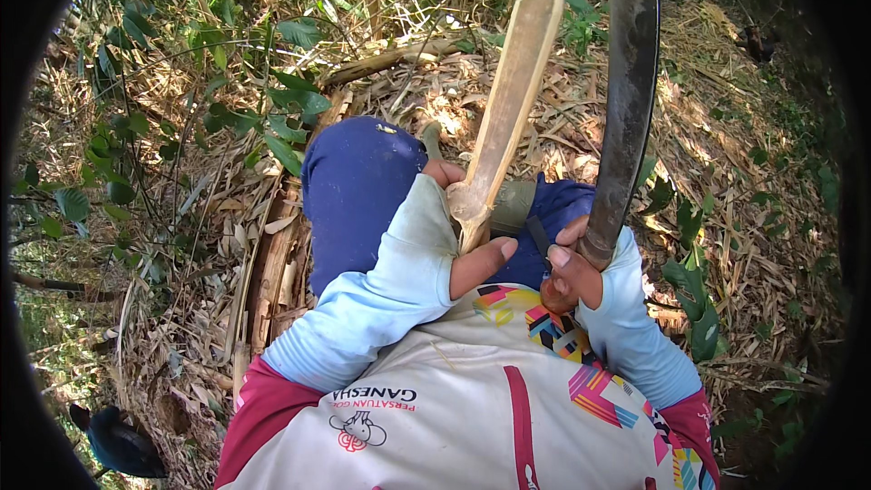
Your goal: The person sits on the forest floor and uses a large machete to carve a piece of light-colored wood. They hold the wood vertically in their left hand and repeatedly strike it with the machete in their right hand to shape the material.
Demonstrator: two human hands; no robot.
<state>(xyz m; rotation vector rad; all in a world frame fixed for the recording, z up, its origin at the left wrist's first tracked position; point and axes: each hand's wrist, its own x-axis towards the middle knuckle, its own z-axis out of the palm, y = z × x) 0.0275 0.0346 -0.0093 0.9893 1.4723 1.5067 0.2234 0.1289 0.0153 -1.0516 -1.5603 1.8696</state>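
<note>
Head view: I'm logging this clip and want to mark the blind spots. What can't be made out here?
- Head view: lower end of the bamboo piece, wrapped by the left hand.
- Head view: machete handle, covered by the right hand; the blade tip is cut off by the top edge.
- Head view: both palms, hidden by the sleeves and curled fingers.
- Head view: lower legs and feet, hidden behind the knees.
- Head view: dark object at lower left, cut by the fisheye rim.

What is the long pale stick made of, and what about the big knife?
The stick looks like split bamboo: pale tan, dry and matte, hollowed along its length, held in the left hand. The knife blade looks like dark metal, dull and stained, probably steel. Its handle is hidden in the right hand, so I cannot tell.
</note>
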